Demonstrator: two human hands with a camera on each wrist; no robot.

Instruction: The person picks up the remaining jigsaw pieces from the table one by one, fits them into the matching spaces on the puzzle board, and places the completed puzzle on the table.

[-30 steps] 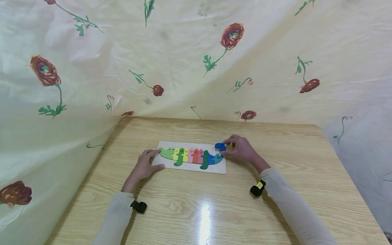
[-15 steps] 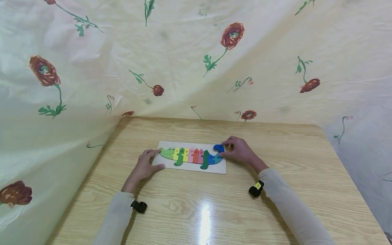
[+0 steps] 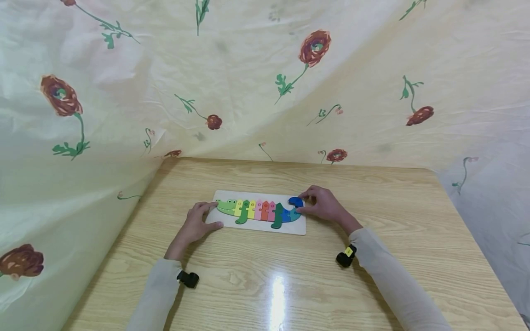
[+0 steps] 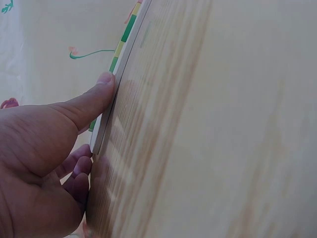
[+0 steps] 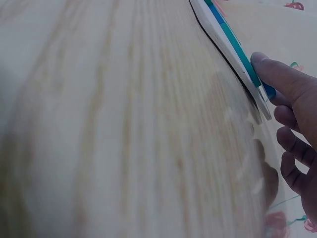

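A crocodile puzzle board (image 3: 252, 224) lies flat on the table, filled with colourful interlocking pieces. My left hand (image 3: 197, 222) holds its left end, index finger by the green head piece (image 3: 226, 207) and thumb at the near edge. In the left wrist view that thumb (image 4: 96, 99) presses along the board's side. At the right end my right hand (image 3: 323, 202) pinches the dark blue tail-tip piece (image 3: 296, 201) between thumb and index finger. This piece sits over the tail's end, above the teal tail piece (image 3: 293, 214); whether it lies fully flat I cannot tell.
The wooden table (image 3: 232, 280) extends around the board, with a bright light reflection near the front. Flowered cloth (image 3: 248, 82) hangs behind and along the left side. Each wrist wears a small black camera.
My right hand has moved slightly left and down with the blue tail-tip piece, bringing it onto the tail's end. The left hand and the board have stayed in place.
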